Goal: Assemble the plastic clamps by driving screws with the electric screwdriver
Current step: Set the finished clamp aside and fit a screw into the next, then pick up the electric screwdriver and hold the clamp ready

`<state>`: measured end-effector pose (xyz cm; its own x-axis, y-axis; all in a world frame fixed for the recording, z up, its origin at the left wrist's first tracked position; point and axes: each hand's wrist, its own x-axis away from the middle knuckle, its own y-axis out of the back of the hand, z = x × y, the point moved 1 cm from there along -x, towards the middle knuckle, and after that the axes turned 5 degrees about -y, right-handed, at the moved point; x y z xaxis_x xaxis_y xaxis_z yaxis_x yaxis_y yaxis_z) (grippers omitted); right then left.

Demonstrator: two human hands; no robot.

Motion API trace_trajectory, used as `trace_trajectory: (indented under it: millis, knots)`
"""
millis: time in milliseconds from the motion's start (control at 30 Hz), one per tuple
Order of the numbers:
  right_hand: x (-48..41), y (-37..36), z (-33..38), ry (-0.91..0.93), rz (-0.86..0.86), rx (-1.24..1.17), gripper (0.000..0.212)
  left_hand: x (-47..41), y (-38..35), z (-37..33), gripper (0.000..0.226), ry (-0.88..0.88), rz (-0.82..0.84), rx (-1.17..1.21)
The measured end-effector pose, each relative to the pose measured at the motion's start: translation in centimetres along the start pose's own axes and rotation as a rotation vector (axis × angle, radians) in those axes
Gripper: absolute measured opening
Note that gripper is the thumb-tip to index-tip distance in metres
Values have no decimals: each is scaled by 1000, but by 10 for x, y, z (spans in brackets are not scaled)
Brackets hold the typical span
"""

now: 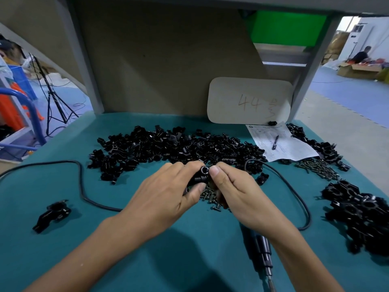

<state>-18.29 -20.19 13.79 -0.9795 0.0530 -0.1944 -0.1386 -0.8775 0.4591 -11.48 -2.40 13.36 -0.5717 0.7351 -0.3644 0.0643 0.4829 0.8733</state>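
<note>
Clamp point(201, 175): mid-table, raised just above the mat, pinched between both hands. Round bore turned up toward the camera, likely for lining up the halves by eye before screwing.
Left hand point(166, 192): curled round the clamp, fingers over the top, thumb beneath. Seemingly carrying the weight.
Right hand point(233, 192): thumb pressed on the clamp's right end, fingers curled under. Holding a screw or not: cannot tell.
Screws point(208, 196): small heap directly beneath the hands, probably kept there for quick picking.
Driver point(259, 249): lying on the mat under the right forearm, tip toward the near edge, untouched. Parked close for a short reach back.
Cable point(82, 186): looped wide on the left and again round the right of the hands. A likely snag in any broad sweep.
Parts pile point(168, 148): just behind the hands, closing off low forward moves.
Spare screws point(320, 168): scattered well to the right, beside the paper point(282, 144).
Done pile point(362, 216): heaped by the right edge, judged finished. Little margin there before the drop.
Lone clamp point(52, 213): far left, apart from everything.
Mat point(189, 249): bare teal between the forearms and toward the near left, the best room for setting down or turning the work.
</note>
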Motion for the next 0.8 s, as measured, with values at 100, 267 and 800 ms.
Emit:
trace_trajectory:
  millis: [100, 267, 800]
  knots:
    - [0, 6, -3, 6, 90, 9, 35, 1, 0, 2, 49, 3, 9, 49]
    - [-5, 5, -11, -54, 134, -43, 51, 1, -2, 4, 43, -8, -1, 79]
    - [34, 37, -113, -623, -444, -190, 21, 6, -10, 12, 44, 16, -52, 94]
